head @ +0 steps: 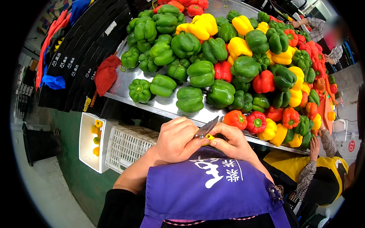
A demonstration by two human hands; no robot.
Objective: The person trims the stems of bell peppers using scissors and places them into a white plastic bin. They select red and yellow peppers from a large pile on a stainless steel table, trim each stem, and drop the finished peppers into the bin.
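Observation:
In front of my purple apron (182,196), both hands meet at a small knife (207,128) that looks like a folding one. Its dark blade points up and to the right, and a yellow part, apparently the handle, shows below it. My left hand (175,139) is closed around the blade's pivot end, thumb on top. Finger and thumb of my right hand (232,141) pinch the yellow part. Just beyond the hands lies a green bell pepper (189,99) on the metal table (159,107). An orange-red pepper (234,120) sits close past my right hand.
Green, yellow and red peppers (245,69) are heaped across the table. Black stacked crates (85,57) and a red cloth (107,74) are at left. Below stand a white box (85,142) with yellow peppers and a white crate (125,146). Two co-workers (322,173) are at right.

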